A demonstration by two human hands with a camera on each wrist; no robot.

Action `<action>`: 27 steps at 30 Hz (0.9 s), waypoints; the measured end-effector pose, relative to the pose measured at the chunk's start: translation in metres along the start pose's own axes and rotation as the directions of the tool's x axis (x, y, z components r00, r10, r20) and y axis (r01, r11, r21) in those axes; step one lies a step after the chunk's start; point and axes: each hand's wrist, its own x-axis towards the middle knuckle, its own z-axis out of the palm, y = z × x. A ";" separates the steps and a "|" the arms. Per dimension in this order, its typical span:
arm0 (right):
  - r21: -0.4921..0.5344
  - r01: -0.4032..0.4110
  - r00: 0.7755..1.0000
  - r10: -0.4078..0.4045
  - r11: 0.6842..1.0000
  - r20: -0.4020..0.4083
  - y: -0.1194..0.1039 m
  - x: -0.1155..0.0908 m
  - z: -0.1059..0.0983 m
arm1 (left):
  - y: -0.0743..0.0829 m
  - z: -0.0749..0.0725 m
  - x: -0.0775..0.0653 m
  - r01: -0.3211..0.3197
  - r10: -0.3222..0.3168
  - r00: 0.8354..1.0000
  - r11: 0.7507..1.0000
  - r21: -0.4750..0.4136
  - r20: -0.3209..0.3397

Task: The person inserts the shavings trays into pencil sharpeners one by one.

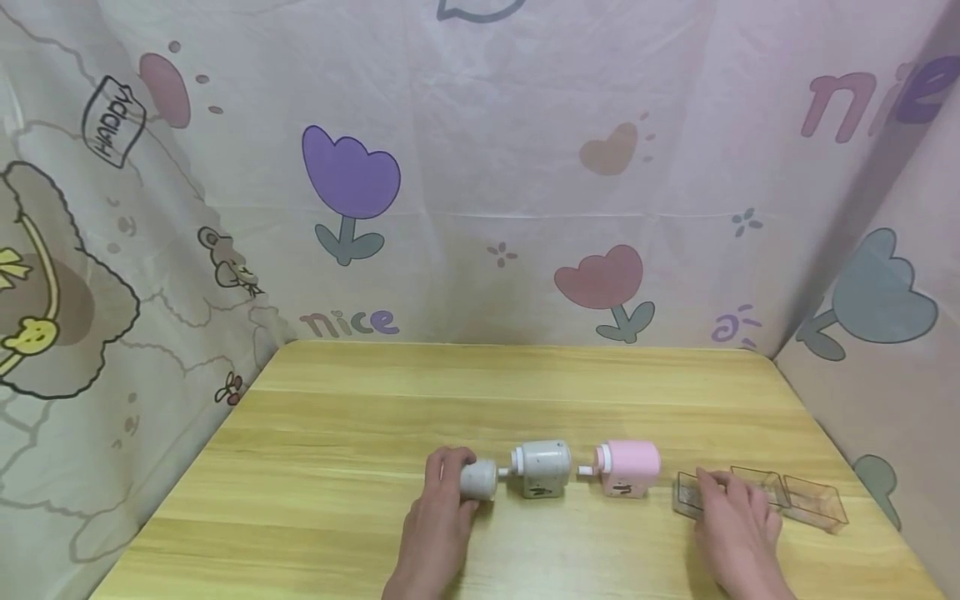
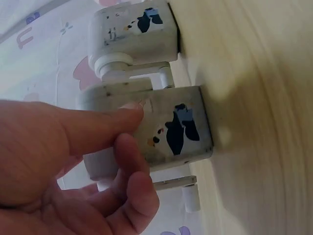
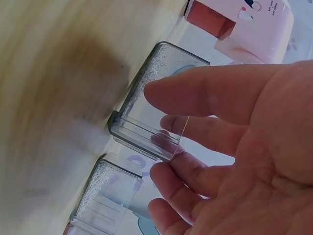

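My left hand (image 1: 442, 517) grips a white crank pencil sharpener (image 1: 478, 480), thumb on one face and fingers around the other. In the left wrist view this sharpener (image 2: 171, 129) bears a dark printed figure, and its crank handle (image 2: 190, 196) sticks out below. A second light-grey sharpener (image 1: 545, 468) stands just right of it, a pink one (image 1: 632, 468) further right. My right hand (image 1: 738, 525) pinches a clear plastic shavings drawer (image 3: 151, 98) between thumb and fingers. Fine scratch-like specks show along that drawer's base. The hand hides part of it in the head view.
Right of the pinched drawer lie another clear drawer (image 1: 761, 485) and an orange-tinted one (image 1: 816, 502), near the table's right edge. The wooden table (image 1: 337, 450) meets printed cloth (image 1: 480, 167) at the back and both sides.
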 end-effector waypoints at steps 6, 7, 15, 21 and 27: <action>0.002 -0.003 1.000 0.003 1.000 0.006 0.001 0.000 0.000 | 0.003 -0.004 -0.001 -0.011 0.016 0.995 0.999 -0.051 0.099; 0.003 -0.002 1.000 0.002 1.000 0.002 0.001 0.000 0.000 | 0.004 -0.004 -0.001 -0.013 0.021 0.993 0.998 -0.063 0.117; 0.005 0.012 1.000 -0.012 1.000 -0.005 0.003 0.000 0.000 | 0.008 -0.010 -0.007 -0.050 0.079 0.975 0.989 -0.141 0.208; 0.004 0.026 1.000 -0.026 1.000 -0.006 0.005 0.000 0.001 | 0.011 -0.004 -0.008 -0.087 0.121 0.966 0.984 -0.154 0.230; 0.003 0.031 0.999 -0.031 1.000 0.007 0.005 0.001 -0.001 | 0.013 0.001 -0.008 -0.098 0.134 0.966 0.981 -0.170 0.219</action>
